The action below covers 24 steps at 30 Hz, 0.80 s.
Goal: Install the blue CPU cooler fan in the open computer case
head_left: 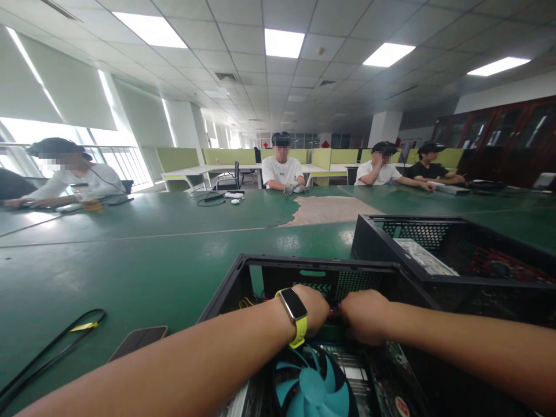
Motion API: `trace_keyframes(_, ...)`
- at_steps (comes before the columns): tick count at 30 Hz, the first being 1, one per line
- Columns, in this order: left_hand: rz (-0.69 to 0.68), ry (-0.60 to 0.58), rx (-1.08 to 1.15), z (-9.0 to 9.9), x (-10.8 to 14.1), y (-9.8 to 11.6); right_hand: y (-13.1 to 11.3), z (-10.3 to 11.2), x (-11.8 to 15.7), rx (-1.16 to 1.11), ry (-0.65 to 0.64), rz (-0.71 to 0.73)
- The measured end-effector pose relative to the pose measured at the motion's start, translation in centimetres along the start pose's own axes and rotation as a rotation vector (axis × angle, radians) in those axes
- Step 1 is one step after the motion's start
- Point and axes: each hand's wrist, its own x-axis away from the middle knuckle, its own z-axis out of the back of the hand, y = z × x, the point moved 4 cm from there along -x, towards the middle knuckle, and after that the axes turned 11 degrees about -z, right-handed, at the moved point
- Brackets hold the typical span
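Observation:
Both hands reach into an open black computer case (319, 262) lying in front of me. My left hand (310, 307), with a yellow-strapped watch (294, 307) on its wrist, is closed. Facing it closely, my right hand (367, 315) is closed too. A small dark red, cable-like piece (334, 311) shows between them; my fingers hide most of it. Below the hands sits a fan with turquoise blades (313, 385). Yellow wires (245, 302) lie inside the case, left of my left hand.
A second open black case (373, 237) stands at the right, against the first. On the green table (130, 255) lie a phone (139, 340) and a black cable (47, 356) at the left. Several people sit around it; a cable-and-adapter cluster (212, 197) is farther off.

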Motion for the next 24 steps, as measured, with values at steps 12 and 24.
trace_keyframes(12,0.003,-0.031,-0.033,0.3,0.0,0.0,0.2,-0.7,0.1,-0.004,0.183,0.019)
trace_keyframes(24,0.039,-0.064,-0.035,0.1,0.1,0.4,-0.3,0.5,1.0,0.017,0.142,-0.009)
